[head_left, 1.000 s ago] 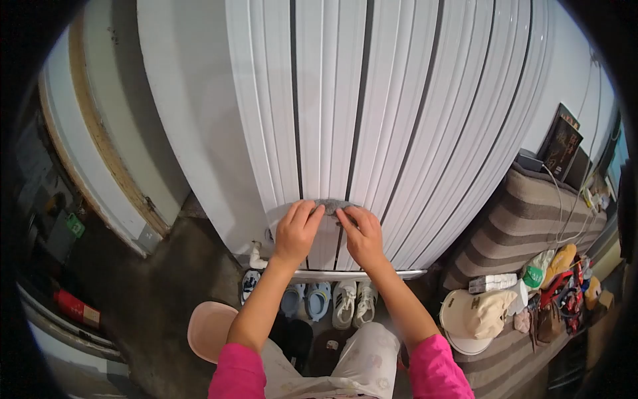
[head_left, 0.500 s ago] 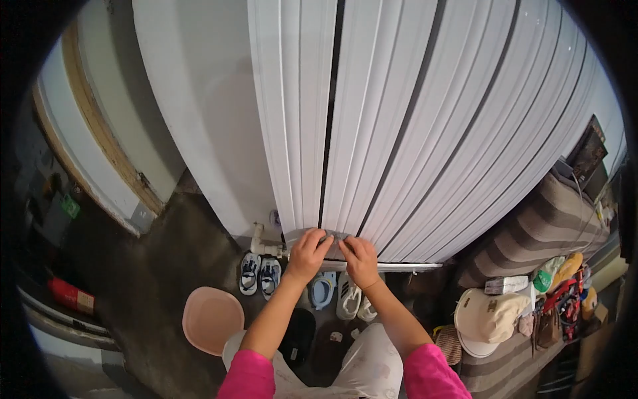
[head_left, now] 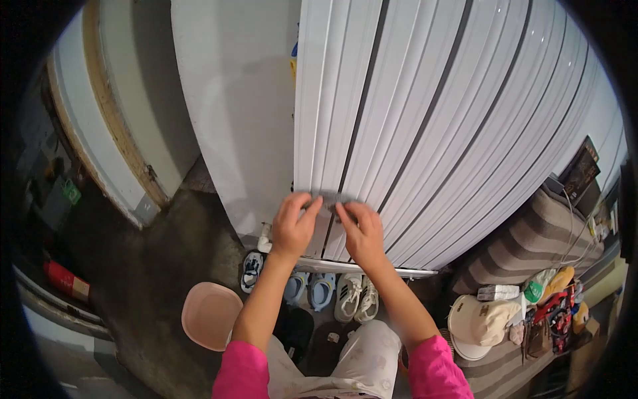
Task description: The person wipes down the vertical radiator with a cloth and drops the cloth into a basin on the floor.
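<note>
My left hand (head_left: 294, 223) and my right hand (head_left: 362, 229) are side by side in front of a tall white ribbed panel (head_left: 325, 106) with dark gaps between its ribs. Between my fingertips is a small grey cloth (head_left: 330, 199), thin and blurred by motion. Each hand pinches one side of it, thumb against fingers. The cloth is in front of the lower part of the panel; whether it touches the surface I cannot tell.
Below the panel stand blue clogs (head_left: 322, 290), white sneakers (head_left: 347, 297) and a patterned shoe (head_left: 251, 269). A pink basin (head_left: 211, 316) is on the floor at left. On the right, a striped sofa (head_left: 508, 233) carries a cream cap (head_left: 482, 322) and various small items.
Both hands have moved up from the panel's lower edge with the grey cloth. The view has shifted, so the panel sits further right and its left edge shows blue and yellow bits behind it.
</note>
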